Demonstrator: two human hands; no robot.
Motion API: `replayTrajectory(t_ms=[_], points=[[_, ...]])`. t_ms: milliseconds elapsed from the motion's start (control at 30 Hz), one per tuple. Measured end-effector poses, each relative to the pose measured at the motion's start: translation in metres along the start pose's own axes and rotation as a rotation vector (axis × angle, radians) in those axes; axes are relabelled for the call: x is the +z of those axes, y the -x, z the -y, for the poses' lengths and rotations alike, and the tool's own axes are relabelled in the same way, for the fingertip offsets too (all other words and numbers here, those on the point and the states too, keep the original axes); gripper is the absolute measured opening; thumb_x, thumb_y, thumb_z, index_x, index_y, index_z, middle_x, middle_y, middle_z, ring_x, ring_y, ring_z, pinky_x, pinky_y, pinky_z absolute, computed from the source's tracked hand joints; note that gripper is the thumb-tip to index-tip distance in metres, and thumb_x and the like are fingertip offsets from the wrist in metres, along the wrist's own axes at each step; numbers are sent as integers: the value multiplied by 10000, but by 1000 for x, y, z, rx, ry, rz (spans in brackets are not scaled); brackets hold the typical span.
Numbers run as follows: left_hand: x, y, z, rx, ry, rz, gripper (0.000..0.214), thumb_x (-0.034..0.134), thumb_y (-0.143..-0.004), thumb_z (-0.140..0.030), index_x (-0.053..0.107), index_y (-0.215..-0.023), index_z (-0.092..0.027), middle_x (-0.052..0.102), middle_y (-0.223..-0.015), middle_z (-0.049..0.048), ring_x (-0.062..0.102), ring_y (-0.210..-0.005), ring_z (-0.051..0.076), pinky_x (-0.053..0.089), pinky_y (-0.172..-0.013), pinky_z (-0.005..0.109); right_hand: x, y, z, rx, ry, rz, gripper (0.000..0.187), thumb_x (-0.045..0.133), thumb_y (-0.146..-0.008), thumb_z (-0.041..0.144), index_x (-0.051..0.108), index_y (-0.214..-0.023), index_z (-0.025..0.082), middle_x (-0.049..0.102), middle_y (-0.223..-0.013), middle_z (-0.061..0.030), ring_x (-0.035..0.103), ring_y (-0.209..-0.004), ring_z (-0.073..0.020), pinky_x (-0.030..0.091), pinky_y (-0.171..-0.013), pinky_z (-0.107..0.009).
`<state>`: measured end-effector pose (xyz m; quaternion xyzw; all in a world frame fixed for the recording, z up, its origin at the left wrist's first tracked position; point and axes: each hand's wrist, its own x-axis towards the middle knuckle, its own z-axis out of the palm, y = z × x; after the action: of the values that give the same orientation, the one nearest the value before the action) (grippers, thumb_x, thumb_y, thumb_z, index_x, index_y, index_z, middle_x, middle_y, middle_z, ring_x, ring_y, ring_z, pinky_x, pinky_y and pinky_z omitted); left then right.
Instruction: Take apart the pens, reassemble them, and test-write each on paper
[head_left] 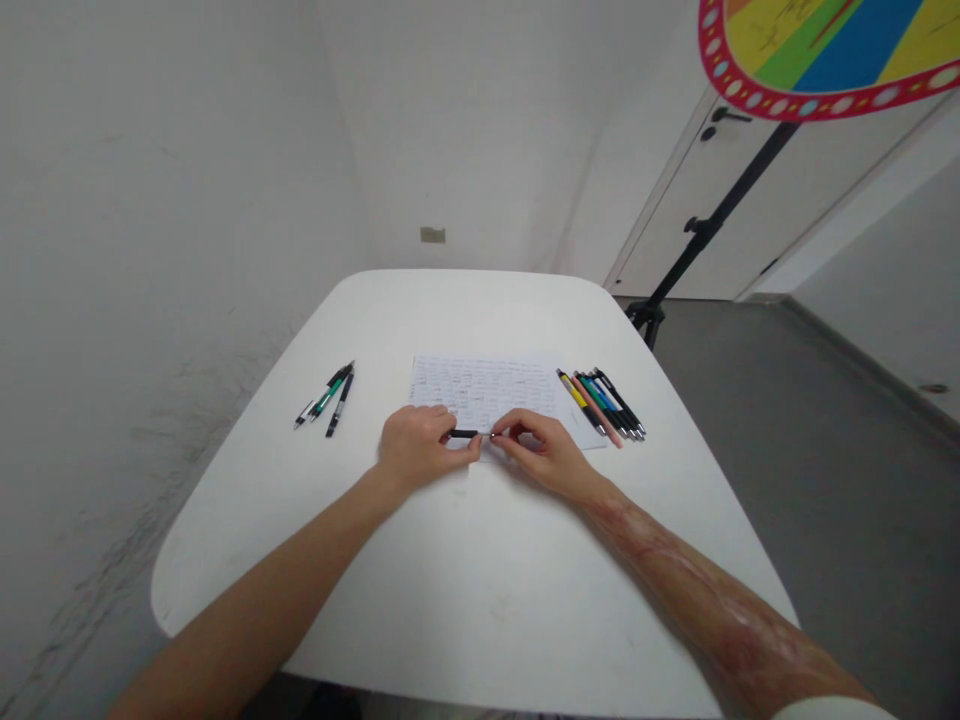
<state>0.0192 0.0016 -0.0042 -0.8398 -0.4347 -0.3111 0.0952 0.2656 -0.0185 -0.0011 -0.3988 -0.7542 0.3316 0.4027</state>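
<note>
A white tabletop [480, 590] with rounded corners stands against a plain white wall, its far edge near a small wall plate [432, 235]. To the right the floor [825, 470] is grey. A white door [757, 190] with a dark handle closes that side of the room. In front of the door rises a black stand [709, 228] carrying a prize wheel [825, 50] with a red rim and yellow, green and blue segments.

One sheet of paper [487, 385], covered in rows of small writing, lies flat at the middle of the tabletop. One black pen [465, 434] is held level just above the near edge of the sheet, between both hands. The left hand [420, 448] has its grip closed around the pen's left end. The right hand [541, 452] pinches the right end, where a pale tip shows, between thumb and fingertips.

Well to the left of the sheet lie three pens [330, 397] close together, one of them green and the others dark. Just beside the sheet's right edge lies a second row of pens [600, 403], side by side and touching. It has about six, among them yellow, orange, green, blue and black, packed too tightly for a sure count.
</note>
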Motion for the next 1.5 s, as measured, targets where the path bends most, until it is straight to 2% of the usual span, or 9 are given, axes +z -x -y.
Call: replayTrajectory(t_ms=[233,367,500,600,733,867,1000,1300,1500], points=[[-2,0,5,-42,-8,-21,494,756,-900,-501,527,-569,-214,630,-596,-3,545,-544,140,349,-580,319,-5,0,-10,6,201,-198,41,684,-973,226,709,-1005,231,733,-889,-38,631,-737,-187,487,-670,-341],[-2,0,5,-56,-17,-19,493,750,-911,-497,530,-572,-214,631,-608,6,555,-559,147,362,-587,320,-11,-2,-22,5,335,-137,81,683,-922,167,722,-958,228,694,-848,-38,618,-803,-220,485,-744,-379],[-3,0,5,-48,-14,-36,496,743,-921,-501,531,-573,-218,631,-602,7,562,-561,152,375,-584,327,-14,-3,-28,-2,317,-72,133,712,-935,201,760,-1053,241,713,-896,-47,618,-844,-236,483,-778,-397],[-5,-1,5,-30,-18,-47,495,737,-928,-503,532,-578,-219,634,-598,5,566,-559,149,378,-585,325,-15,-3,-22,-19,329,-93,166,751,-932,226,759,-1097,241,709,-898,-48,620,-842,-243,474,-782,-406],[-5,0,3,-10,-22,-42,489,739,-935,-508,541,-592,-220,635,-606,8,572,-568,155,385,-594,333,-13,-2,-4,-107,294,-150,92,720,-998,258,742,-1086,246,703,-904,-60,640,-889,-255,488,-815,-420],[-4,1,1,19,-5,-32,491,726,-956,-525,551,-612,-221,632,-613,11,585,-585,164,393,-609,341,-6,0,6,-155,185,-51,105,733,-1034,335,760,-1112,270,767,-967,-63,680,-916,-253,518,-865,-436],[-6,1,-3,68,2,11,474,696,-1000,-533,587,-660,-221,651,-648,22,604,-619,168,408,-631,344,-1,0,5,-162,146,23,168,697,-1072,410,790,-1112,277,806,-983,-67,709,-907,-247,518,-879,-440],[-8,2,0,117,65,56,472,618,-1073,-552,631,-744,-215,675,-740,43,625,-679,182,434,-654,355,-3,1,9,-165,134,-10,126,657,-1058,307,777,-1041,275,795,-906,-42,705,-845,-236,492,-850,-423],[-15,1,7,146,80,85,309,592,-1094,-425,689,-907,-198,709,-831,56,667,-746,197,462,-670,340,-12,2,8,-115,136,-82,101,658,-1005,266,714,-921,264,742,-835,-31,665,-812,-236,499,-833,-420]])
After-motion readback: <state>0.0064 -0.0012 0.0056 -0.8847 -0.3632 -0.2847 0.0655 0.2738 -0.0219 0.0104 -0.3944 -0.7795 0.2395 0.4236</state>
